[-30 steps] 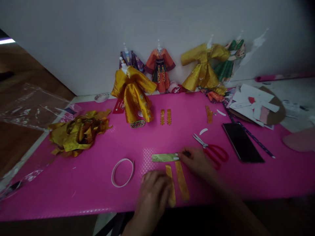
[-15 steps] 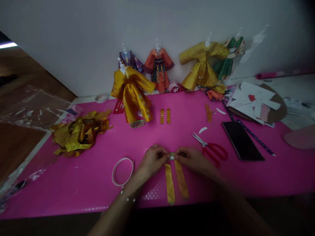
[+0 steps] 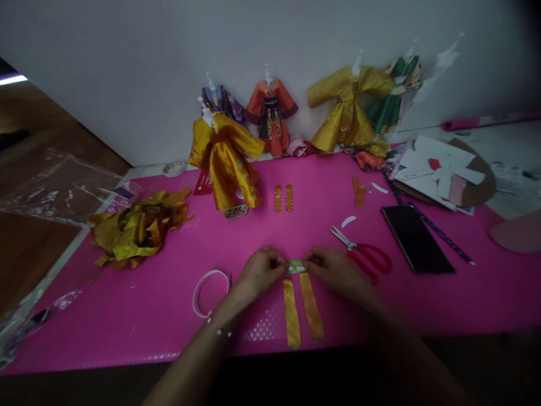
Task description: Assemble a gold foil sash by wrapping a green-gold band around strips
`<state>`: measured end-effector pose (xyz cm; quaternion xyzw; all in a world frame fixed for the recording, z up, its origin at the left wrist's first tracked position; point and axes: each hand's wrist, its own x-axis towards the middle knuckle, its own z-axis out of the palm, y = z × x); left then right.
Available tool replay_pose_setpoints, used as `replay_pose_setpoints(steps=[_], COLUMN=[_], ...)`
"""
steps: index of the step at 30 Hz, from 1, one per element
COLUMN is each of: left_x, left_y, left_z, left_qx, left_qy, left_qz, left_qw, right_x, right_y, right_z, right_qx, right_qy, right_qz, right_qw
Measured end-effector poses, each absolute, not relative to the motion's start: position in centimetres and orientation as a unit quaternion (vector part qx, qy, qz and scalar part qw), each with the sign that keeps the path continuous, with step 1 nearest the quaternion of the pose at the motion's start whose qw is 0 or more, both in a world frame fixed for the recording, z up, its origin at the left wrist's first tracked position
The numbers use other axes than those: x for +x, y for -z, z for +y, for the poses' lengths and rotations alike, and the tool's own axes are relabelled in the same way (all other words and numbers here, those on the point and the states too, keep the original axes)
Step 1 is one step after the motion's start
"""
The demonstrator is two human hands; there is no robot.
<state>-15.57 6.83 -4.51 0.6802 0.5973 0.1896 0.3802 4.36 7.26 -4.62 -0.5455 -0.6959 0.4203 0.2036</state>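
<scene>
Green strip (image 3: 296, 267), with two yellow strips (image 3: 291, 313) on its near side, now has both ends held at the worktop (image 3: 160, 316), since the left hand (image 3: 264, 269) has come across from those yellow strips to join the right hand (image 3: 332, 269). Both hands are nearly closed, each pinching one end; red scissors (image 3: 357, 247) lie to its right, and a gold dress (image 3: 226, 152) stands beyond it, leftward.

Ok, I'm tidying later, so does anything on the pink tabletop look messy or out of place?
Mainly the heap of gold scraps on the left: it lies crumpled and jumbled, while the two gold strips at the front lie straight.
</scene>
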Motion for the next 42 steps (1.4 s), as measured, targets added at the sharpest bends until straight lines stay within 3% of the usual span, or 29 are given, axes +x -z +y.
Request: replay_pose_setpoints(steps=[16, 42], left_x=[-15.0, -14.5], left_y=[3.9, 4.3], left_z=[6.8, 6.7], left_qx=[0.684, 0.662], left_qy=[-0.099, -0.108], left_qz=[0.647, 0.675], left_qw=[0.323, 0.307], right_x=[4.1, 4.1], right_y=[5.5, 5.4], right_z=[7.0, 6.9], right_qx=[-0.592, -0.594], right_qy=[-0.35, -0.338], right_qz=[-0.704, -0.708], right_qw=[0.177, 0.18])
